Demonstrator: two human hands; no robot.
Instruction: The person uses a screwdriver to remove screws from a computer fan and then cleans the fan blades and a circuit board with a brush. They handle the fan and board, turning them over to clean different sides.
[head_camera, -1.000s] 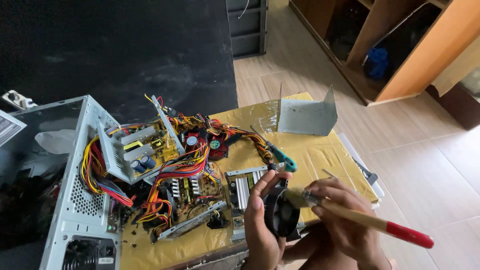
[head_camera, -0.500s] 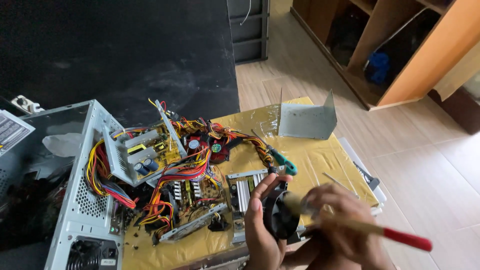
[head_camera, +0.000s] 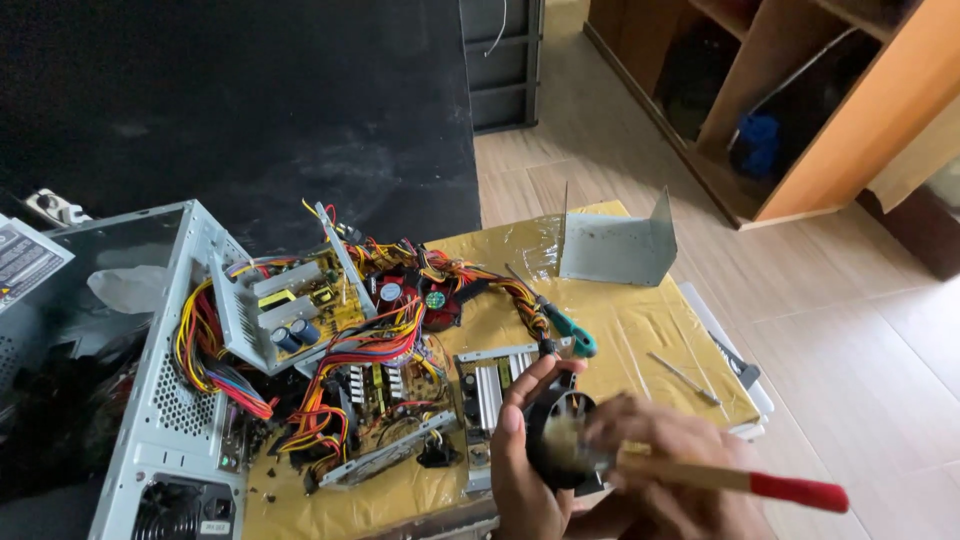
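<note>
Gripping the black cooling fan, the left hand is facing it toward the right hand, which is clenching a red-handled brush lying crosswise, bristles on the fan.

Head view, steeply downward (close)

A white rectangular label with dark print lies at the far left edge; a small pale sticker sits on the computer case's bottom corner
</note>
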